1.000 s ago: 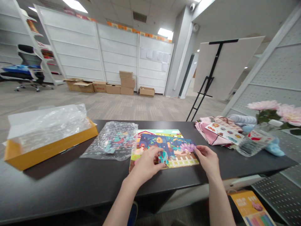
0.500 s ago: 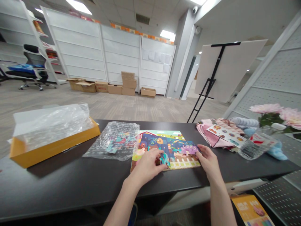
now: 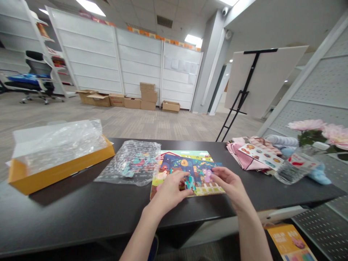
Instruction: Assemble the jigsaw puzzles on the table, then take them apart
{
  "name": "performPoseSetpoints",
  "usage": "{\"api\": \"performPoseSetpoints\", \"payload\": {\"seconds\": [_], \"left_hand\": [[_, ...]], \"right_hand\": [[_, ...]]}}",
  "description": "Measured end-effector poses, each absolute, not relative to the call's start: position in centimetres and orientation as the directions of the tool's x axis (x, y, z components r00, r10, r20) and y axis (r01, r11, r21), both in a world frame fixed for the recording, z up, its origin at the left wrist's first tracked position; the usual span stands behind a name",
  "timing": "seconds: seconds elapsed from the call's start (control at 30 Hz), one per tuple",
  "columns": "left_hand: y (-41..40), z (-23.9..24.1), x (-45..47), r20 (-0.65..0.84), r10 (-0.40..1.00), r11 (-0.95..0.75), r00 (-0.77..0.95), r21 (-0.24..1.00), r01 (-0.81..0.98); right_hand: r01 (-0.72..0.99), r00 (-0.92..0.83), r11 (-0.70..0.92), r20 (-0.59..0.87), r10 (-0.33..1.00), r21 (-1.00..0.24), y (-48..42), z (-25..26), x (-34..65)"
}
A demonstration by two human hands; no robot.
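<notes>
A colourful jigsaw puzzle (image 3: 190, 163) with a dark blue night scene lies over a brighter farm-picture board (image 3: 203, 156) on the black table. My left hand (image 3: 171, 186) rests over its lower left part. The fingers and thumb curl around a teal puzzle piece (image 3: 190, 183); whether more pieces are under it I cannot tell. On the right side of the picture, my right hand (image 3: 228, 183) has its thumb and fingertips bent close together at a purple puzzle piece (image 3: 208, 175). The fingers partly cover that piece's right edge.
A clear plastic bag (image 3: 136, 163) of puzzle pieces lies left of the board. Further left stands an open yellow box (image 3: 67, 163) with bubble wrap. Pink cloth (image 3: 236, 154), a sticker sheet (image 3: 261, 156), a plastic bottle (image 3: 293, 166) and flowers (image 3: 307, 125) are at the right.
My right hand has moved left, bringing the purple piece further in over the picture and turning it. My left hand has stayed in nearly the same place around the teal piece.
</notes>
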State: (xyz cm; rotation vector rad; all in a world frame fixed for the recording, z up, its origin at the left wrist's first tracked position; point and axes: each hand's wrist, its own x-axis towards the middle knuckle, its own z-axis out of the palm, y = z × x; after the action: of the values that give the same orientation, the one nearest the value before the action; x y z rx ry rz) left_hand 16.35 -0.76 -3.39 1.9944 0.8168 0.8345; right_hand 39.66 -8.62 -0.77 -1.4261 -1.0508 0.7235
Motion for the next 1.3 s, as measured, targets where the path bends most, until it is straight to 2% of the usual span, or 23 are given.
{"api": "performPoseSetpoints", "payload": {"seconds": [0.13,0.27,0.4,0.5,0.6,0.67,0.8,1.03,1.3], "left_hand": [[-0.6,-3.8,16.4,0.227,0.782,-0.407,0.58,0.891,0.202],[-0.4,-4.1,16.1,0.226,0.783,-0.401,0.58,0.896,0.193],[-0.4,-4.2,16.0,0.266,0.781,-0.446,0.565,0.871,0.205],[-0.4,-4.2,15.8,0.282,0.775,-0.465,0.565,0.861,0.208],[-0.4,-4.2,15.6,0.28,0.772,-0.472,0.571,0.854,0.22],[-0.5,-4.1,15.6,0.274,0.772,-0.472,0.573,0.851,0.231],[-0.5,-4.1,15.6,0.273,0.782,-0.477,0.561,0.841,0.256],[-0.7,-3.2,15.5,0.278,0.757,-0.52,0.592,0.804,0.287],[-0.6,-2.8,15.6,0.293,0.744,-0.544,0.601,0.788,0.288]], "right_hand": [[0.233,0.22,0.067,0.119,0.968,-0.97,-7.3,-1.7,36.4],[0.274,0.153,0.085,0.131,0.98,-0.958,-7.0,-2.3,34.6],[0.472,0.089,0.133,0.197,0.976,-0.872,-7.3,-1.6,34.9],[0.668,0.256,0.057,0.3,0.919,-0.742,-7.5,-1.9,37.6],[0.785,0.48,-0.168,0.413,0.774,-0.596,-7.5,-3.3,41.3],[0.801,0.512,-0.254,0.401,0.76,-0.542,-7.5,-4.3,43.0],[0.836,0.474,-0.279,0.367,0.8,-0.472,-7.4,-5.1,43.8],[0.833,0.486,-0.285,0.381,0.787,-0.475,-7.4,-4.5,43.2],[0.805,0.475,-0.243,0.344,0.81,-0.541,-7.6,-4.2,43.4]]}}
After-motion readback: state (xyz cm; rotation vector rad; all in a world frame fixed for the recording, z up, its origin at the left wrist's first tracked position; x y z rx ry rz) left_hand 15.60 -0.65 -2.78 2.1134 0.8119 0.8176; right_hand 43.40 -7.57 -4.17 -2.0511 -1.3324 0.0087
